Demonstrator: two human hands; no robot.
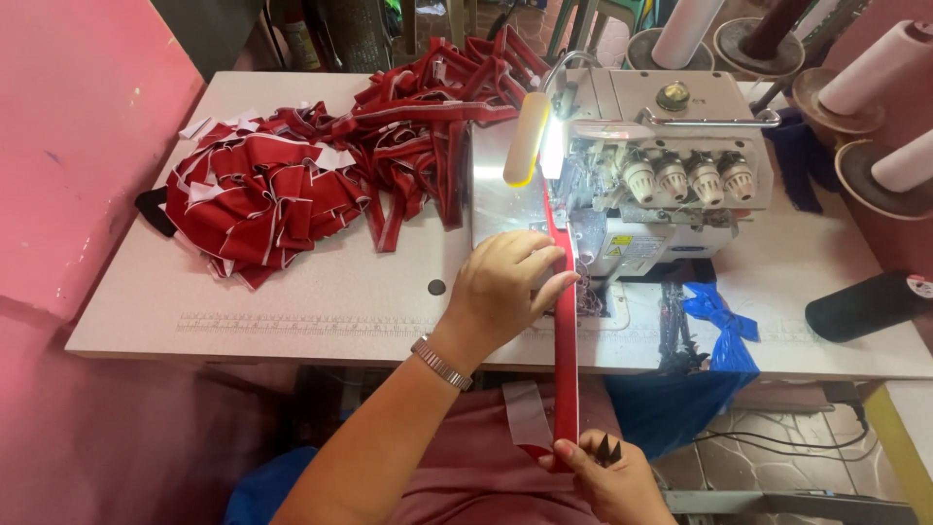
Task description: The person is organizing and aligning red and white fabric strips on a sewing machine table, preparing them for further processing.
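the red strip [565, 335] runs straight from the sewing machine [653, 165] toward your lap, lying over the front edge of the table [321, 301]. its far end sits under the machine's foot area, lit by the lamp [526, 141]; its near end hangs below the table edge.

your left hand [505, 287] rests on the table just left of the strip, fingers curved, fingertips pressing the strip's edge flat close to the machine. a metal watch band [440, 363] sits on that wrist.

your right hand [607, 476] is low, at your lap, pinching the near end of the strip between thumb and fingers. a small pair of dark snips [608, 449] pokes up from that same hand. a pale, see-through piece [526, 413] hangs just left of the strip there; cannot tell what it is.

further out: a heap of red strips with white edging [321, 170] lies on the left half of the table, well apart from your hands. a blue plastic bag [719, 326] hangs off the table front, right of the machine. thread cones [880, 73] stand at the far right, and a dark roll [865, 304] lies near the right edge.
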